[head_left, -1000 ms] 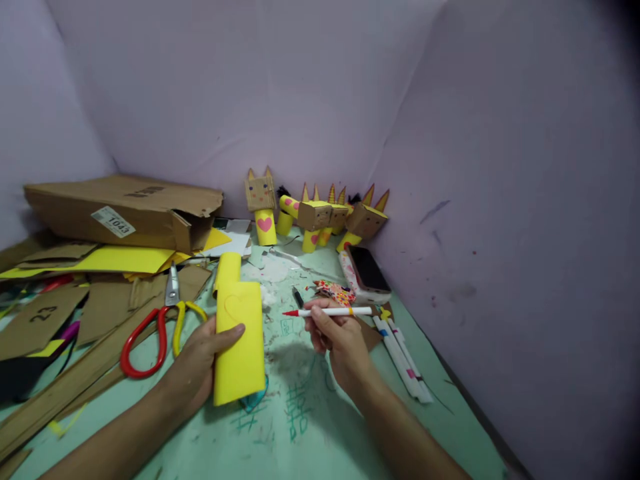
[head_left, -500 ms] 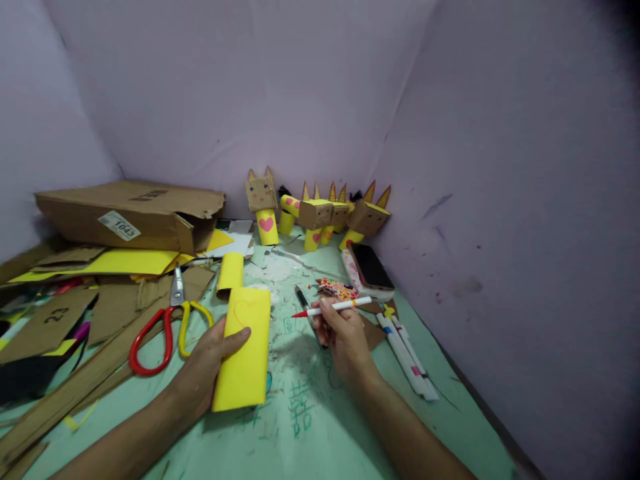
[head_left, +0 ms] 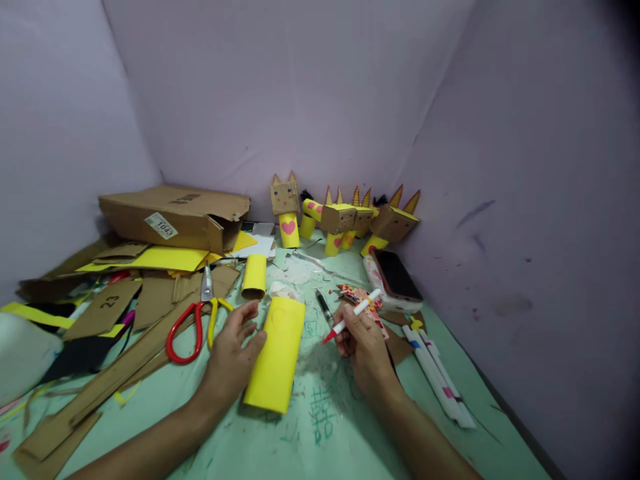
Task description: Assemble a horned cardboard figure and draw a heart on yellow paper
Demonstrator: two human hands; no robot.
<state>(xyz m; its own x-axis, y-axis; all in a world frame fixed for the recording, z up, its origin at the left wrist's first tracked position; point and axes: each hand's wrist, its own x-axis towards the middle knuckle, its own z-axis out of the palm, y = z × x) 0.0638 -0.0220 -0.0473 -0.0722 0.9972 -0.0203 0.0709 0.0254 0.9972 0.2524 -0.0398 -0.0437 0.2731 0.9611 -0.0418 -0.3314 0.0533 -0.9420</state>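
Since a second ago the marker has swung from lying nearly level across the right hand to slanting, red tip down and to the left, while the yellow tube has shifted a little and tilted under the left hand. The tube lies on the green table, its long axis running from the near end up and slightly right toward a smaller yellow roll just beyond it. The left hand rests against the tube's left flank, fingers loosely spread and touching, not wrapped around it. The right hand's fingers are pinched on the marker, whose tip hangs just right of the tube's far end, apart from it. Red-and-yellow scissors lie left of the tube, beyond the left hand.
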